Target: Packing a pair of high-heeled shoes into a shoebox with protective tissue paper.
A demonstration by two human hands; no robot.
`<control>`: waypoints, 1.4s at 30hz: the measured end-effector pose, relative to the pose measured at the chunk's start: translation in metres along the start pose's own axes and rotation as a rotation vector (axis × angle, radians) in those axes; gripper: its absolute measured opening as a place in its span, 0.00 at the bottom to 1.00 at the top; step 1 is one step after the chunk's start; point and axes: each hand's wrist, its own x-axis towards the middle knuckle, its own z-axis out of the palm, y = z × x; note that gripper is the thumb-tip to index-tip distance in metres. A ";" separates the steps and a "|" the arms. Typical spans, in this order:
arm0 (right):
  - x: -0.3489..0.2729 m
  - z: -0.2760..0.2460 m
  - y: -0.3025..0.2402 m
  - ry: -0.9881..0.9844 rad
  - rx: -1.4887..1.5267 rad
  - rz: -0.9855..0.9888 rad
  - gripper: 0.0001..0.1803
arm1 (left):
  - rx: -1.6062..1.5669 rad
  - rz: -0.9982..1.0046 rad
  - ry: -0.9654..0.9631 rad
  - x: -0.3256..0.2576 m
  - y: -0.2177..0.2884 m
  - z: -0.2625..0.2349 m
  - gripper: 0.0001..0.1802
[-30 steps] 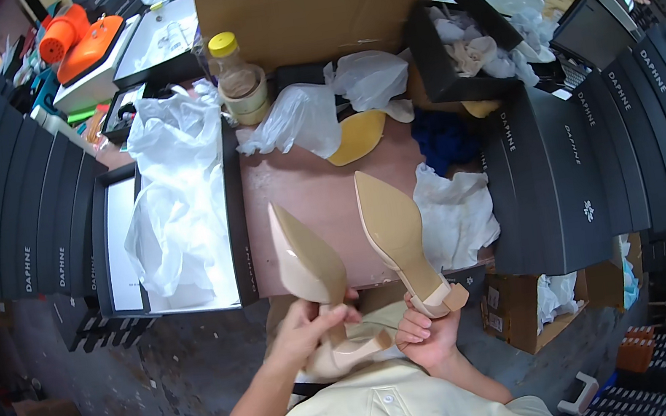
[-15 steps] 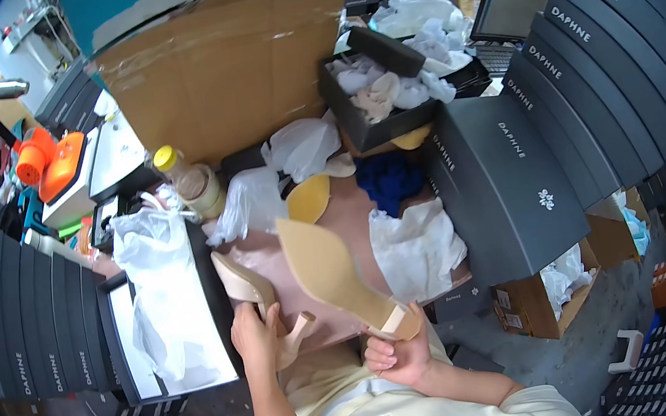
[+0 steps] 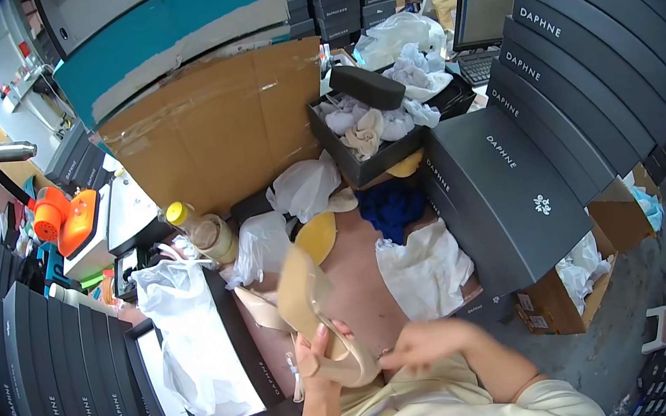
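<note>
My left hand point(image 3: 316, 353) is closed around a beige high-heeled shoe point(image 3: 304, 290), its toe pointing away and its pale sole turned up. The rounded back part of this shoe curves towards my lap. A second beige shoe point(image 3: 260, 310) shows in part behind it, over the left side of the tabletop; whether my left hand also touches it is hidden. Close to the back of the held shoe is my right hand point(image 3: 430, 342), smeared by motion, its fingertips near the shoe's edge. Whether those fingers grip anything does not show.
An open shoe box point(image 3: 244, 348) with white tissue point(image 3: 191, 347) stands at left. White cloth point(image 3: 426, 267), blue cloth point(image 3: 391, 210) and a yellow pad point(image 3: 317, 239) lie on the pink tabletop point(image 3: 361, 289). Dark shoe boxes point(image 3: 501, 193) rise at right; a yellow-capped bottle point(image 3: 198, 231) stands at back left.
The sole-up shoe has passed from my right hand into my left and moved left. My right hand has let go of its heel end. The whole view has shifted slightly.
</note>
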 end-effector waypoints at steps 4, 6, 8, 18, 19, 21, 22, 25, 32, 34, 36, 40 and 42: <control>0.002 -0.100 -0.039 1.484 0.000 -0.447 0.13 | 0.091 -0.002 0.016 -0.006 -0.014 -0.003 0.10; 0.022 -0.150 -0.062 1.830 -0.226 -0.540 0.10 | 0.211 0.017 -0.011 -0.011 -0.012 0.005 0.09; 0.040 -0.185 -0.069 1.977 -0.427 -0.427 0.09 | 0.301 0.034 -0.027 -0.016 -0.009 0.013 0.11; -0.008 -0.141 -0.148 1.601 -0.184 -0.917 0.07 | 0.426 0.305 -0.036 -0.009 0.035 0.038 0.16; -0.019 -0.131 -0.156 1.493 -0.113 -0.975 0.06 | 0.504 0.382 -0.099 -0.002 0.044 0.043 0.19; -0.042 -0.092 -0.177 1.190 -0.165 -0.802 0.04 | 0.484 0.537 -0.154 0.009 0.065 0.066 0.25; -0.052 -0.078 -0.182 1.073 -0.223 -0.745 0.05 | 0.388 0.602 -0.165 0.010 0.075 0.088 0.27; -0.060 -0.057 -0.183 0.711 -0.524 -0.813 0.09 | 0.502 0.660 -0.267 0.014 0.095 0.108 0.30; -0.040 -0.052 -0.148 0.650 -0.087 -0.922 0.16 | 0.338 0.338 -0.205 -0.010 0.096 0.101 0.11; -0.019 -0.030 -0.117 0.531 0.375 -0.995 0.12 | 0.305 0.325 -0.126 -0.015 0.094 0.099 0.12; -0.006 -0.003 -0.098 0.532 0.456 -1.015 0.11 | 0.343 0.340 -0.083 -0.017 0.094 0.096 0.12; 0.004 0.022 -0.078 0.633 0.484 -0.916 0.11 | 0.446 0.328 -0.057 -0.021 0.093 0.086 0.11; 0.009 0.019 -0.063 0.683 0.517 -0.931 0.09 | 0.448 0.331 -0.035 -0.025 0.092 0.082 0.10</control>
